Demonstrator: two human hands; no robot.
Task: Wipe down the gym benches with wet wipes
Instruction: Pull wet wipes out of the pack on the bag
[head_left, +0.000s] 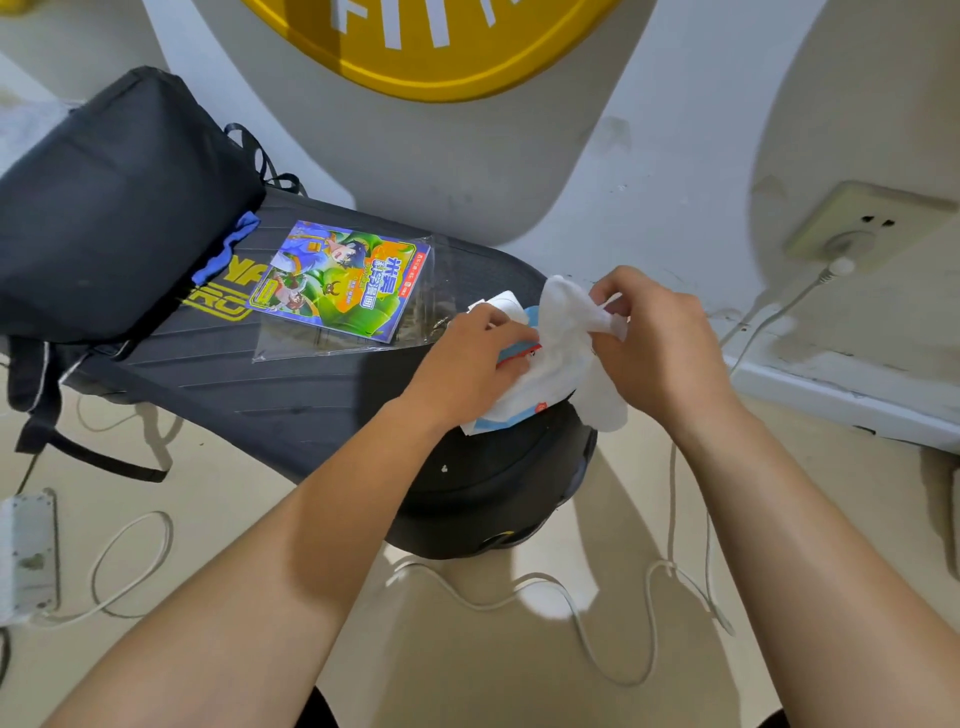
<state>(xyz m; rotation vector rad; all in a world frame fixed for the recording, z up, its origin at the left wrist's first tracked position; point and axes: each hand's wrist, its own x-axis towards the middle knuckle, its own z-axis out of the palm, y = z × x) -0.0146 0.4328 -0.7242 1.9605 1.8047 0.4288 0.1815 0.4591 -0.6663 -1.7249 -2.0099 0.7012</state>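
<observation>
Left hand (467, 358) clamps the wipes pack (511, 415) down on the near end of the black bench (291, 395); right hand (660, 343) pinches a white wipe (571, 338) above it. Backpack (114, 208) and a sleeved comic (337, 280) share the pad. White cables (649, 623) loop over the beige floor (467, 649), and there's a wall socket (857, 223) on the right.

1. The wall (649, 130) is painted in pale grey and white curved shapes, with scuffs low down.
2. A round yellow sign (431, 57) with white letters sits at the top of it.
3. A wall socket (862, 223) on the right holds a white plug (841, 266).
4. A white skirting board (831, 395) runs below.
5. The floor (260, 483) is glossy beige, under soft, even light.
6. A white power strip (26, 556) and loose white cables (470, 606) lie on it.
</observation>
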